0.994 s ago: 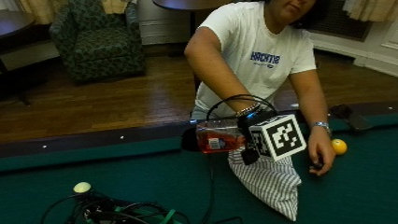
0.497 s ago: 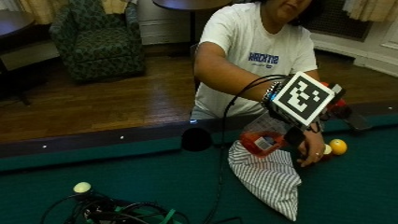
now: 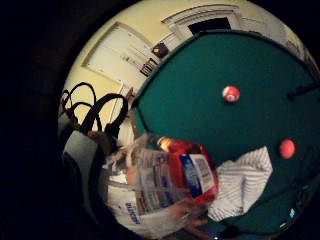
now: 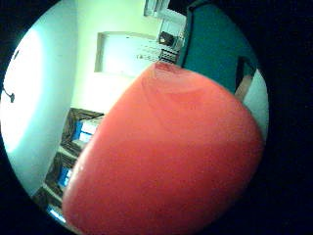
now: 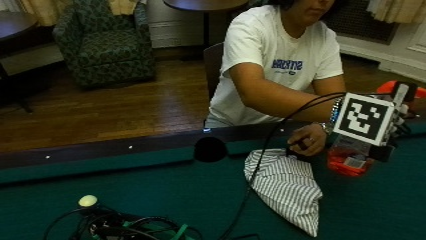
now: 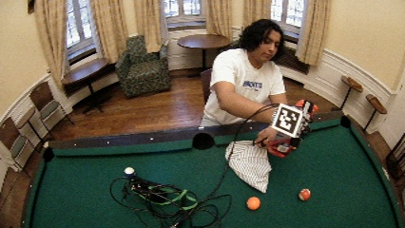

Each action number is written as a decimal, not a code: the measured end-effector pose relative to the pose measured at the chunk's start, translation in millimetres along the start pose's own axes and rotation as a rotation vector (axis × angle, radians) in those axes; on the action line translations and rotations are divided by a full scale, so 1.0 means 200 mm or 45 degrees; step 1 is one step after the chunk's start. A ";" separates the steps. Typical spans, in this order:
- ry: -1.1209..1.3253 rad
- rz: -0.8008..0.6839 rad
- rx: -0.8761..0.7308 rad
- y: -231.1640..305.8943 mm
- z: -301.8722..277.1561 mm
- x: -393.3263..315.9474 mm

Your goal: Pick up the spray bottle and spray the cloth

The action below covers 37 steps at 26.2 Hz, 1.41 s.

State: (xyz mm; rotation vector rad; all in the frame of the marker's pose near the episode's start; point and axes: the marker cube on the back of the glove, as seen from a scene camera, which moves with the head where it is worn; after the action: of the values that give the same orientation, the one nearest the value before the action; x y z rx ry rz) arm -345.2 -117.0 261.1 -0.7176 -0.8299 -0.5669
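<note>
Above the green felt of the pool table [image 5: 166, 200], near its far rail, a red spray bottle [image 5: 347, 159] is held clear of the surface, just beside the striped cloth [image 5: 287, 186] and to its side. The bottle is gripped by the gloved right hand [image 5: 393, 125], whose fingers are curled round the upper body — the exact finger placement is largely hidden behind the glove's fittings. In the thumb-side palm view the red body [image 4: 166, 161] fills most of the field, so it lies close against the palm; in the little-finger-side view the labelled bottle [image 3: 175, 175] is seen over the cloth [image 3: 242, 182]. The cloth lies flat on the felt, tapering to a point towards the near side. Its top edge is touched by the bare left hand [image 5: 307, 142], fingers bent — a ring and a wristwatch are visible. Two orange-red balls [image 6: 253, 203] rest on the felt well apart from the cloth, and a bundle of cables [image 6: 161, 199] lies nearer the table's other end.
</note>
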 end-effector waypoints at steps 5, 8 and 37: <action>-0.081 -0.015 0.030 -0.14 0.17 0.04; -0.121 -0.027 0.078 -0.23 0.28 0.09; -0.166 -0.017 0.317 -0.50 0.75 0.38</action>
State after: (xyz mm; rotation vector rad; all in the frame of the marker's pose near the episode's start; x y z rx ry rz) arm -441.7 -79.3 427.5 -0.5251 -1.0074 -0.4222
